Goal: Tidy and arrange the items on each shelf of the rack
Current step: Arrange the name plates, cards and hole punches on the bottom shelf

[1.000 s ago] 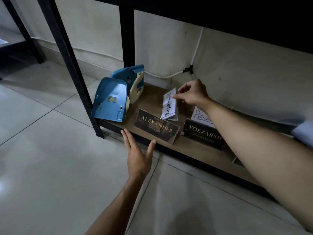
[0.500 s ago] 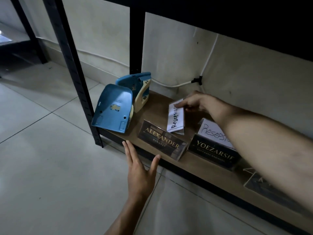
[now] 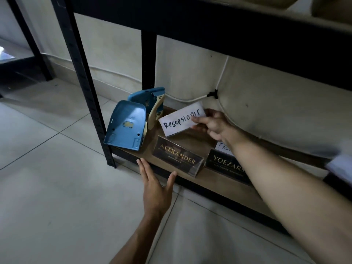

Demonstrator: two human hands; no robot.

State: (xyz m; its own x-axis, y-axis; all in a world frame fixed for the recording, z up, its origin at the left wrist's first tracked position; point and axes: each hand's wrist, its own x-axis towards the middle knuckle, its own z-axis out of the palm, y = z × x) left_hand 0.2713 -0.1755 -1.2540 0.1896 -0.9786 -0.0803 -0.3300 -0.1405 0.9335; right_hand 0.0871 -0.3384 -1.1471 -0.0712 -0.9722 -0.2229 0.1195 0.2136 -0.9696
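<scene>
On the rack's bottom wooden shelf (image 3: 215,178), my right hand (image 3: 213,124) pinches the right end of a white handwritten "Resepsionis" sign (image 3: 182,119), lifted and turned to face me. In front stand two dark name plates: "ALEXANDER" (image 3: 178,157) and "YOEZARS…" (image 3: 226,165), the second partly hidden by my right forearm. Another white handwritten card (image 3: 223,147) peeks out behind it. My left hand (image 3: 154,185) rests flat on the floor with fingers spread, fingertips at the shelf's front edge.
Two blue plastic devices (image 3: 126,126) lean at the shelf's left end beside the black rack post (image 3: 87,88). A white cable (image 3: 190,99) runs along the wall behind. The upper shelf beam (image 3: 209,31) hangs overhead. Tiled floor (image 3: 57,187) lies in front.
My right hand has lifted the white "Resepsionis" sign off the shelf and rotated it from standing on end to horizontal, text facing me. My left hand stays on the floor.
</scene>
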